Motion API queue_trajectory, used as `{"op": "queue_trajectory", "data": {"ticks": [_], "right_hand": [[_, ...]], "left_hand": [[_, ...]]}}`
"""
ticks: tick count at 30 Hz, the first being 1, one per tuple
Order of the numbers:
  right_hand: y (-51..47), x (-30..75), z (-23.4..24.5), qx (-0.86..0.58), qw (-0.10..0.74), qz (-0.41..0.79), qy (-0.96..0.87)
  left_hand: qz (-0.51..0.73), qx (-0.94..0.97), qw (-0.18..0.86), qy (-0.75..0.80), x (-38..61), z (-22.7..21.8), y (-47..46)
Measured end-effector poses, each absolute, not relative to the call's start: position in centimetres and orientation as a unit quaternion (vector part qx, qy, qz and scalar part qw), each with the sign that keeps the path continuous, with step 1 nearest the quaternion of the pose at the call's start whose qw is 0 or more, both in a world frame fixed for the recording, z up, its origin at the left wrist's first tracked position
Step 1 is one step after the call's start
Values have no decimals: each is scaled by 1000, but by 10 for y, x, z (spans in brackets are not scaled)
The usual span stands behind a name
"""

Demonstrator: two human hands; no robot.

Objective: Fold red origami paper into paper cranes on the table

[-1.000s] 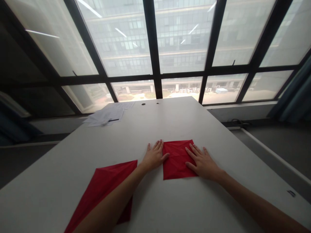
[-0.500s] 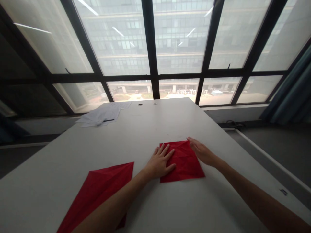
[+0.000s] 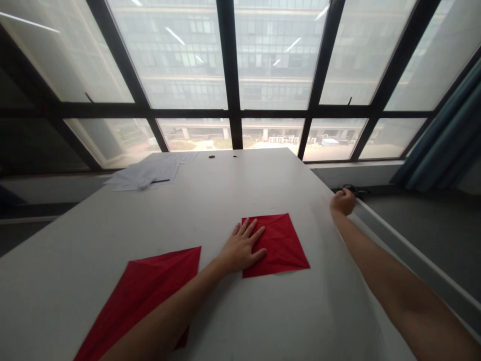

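Observation:
My left hand (image 3: 243, 246) lies flat with its fingers spread on the left part of a creased red square sheet of paper (image 3: 283, 245). To the right and farther off, my right hand (image 3: 342, 201) is raised by the table's right edge, apart from the sheet. Its fingers are curled in, and nothing shows in them. A second, larger red sheet (image 3: 150, 286) with fold lines lies at the left, and my left forearm covers part of it.
The white table (image 3: 210, 210) reaches toward the windows. Loose white papers (image 3: 150, 170) with a dark pen (image 3: 161, 181) lie at its far left. Dark cables (image 3: 358, 192) lie beyond the right edge, and a blue curtain (image 3: 432, 145) hangs at the right.
My right hand has left the red square's far right corner, moved right toward the table edge and curled its fingers. My left hand stays on the sheet. The view has shifted slightly.

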State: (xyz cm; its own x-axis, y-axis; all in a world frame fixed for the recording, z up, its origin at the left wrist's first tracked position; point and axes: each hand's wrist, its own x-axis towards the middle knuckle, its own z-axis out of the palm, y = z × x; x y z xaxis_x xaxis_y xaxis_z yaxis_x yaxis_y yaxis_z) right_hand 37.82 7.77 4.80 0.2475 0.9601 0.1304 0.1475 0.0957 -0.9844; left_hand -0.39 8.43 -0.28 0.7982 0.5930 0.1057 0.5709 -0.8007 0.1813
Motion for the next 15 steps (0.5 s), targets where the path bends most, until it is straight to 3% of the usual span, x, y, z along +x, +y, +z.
{"op": "queue_trajectory", "data": {"ticks": [3, 6, 8, 11, 12, 15], "right_hand": [[78, 358, 53, -570, 609, 343, -432], [75, 297, 37, -526, 601, 421, -429], [71, 256, 23, -400, 511, 620, -441], [72, 234, 9, -328, 437, 735, -401], [76, 239, 6, -345, 451, 734, -371], [87, 268, 6, -420, 605, 611, -289]], "left_hand": [[78, 943, 75, 314, -4, -1, 83], [83, 940, 75, 323, -4, 2, 82], [88, 939, 74, 324, -4, 3, 81], [87, 940, 71, 322, -5, 3, 81], [86, 939, 71, 324, -5, 3, 81], [85, 938, 74, 328, -5, 1, 83]]}}
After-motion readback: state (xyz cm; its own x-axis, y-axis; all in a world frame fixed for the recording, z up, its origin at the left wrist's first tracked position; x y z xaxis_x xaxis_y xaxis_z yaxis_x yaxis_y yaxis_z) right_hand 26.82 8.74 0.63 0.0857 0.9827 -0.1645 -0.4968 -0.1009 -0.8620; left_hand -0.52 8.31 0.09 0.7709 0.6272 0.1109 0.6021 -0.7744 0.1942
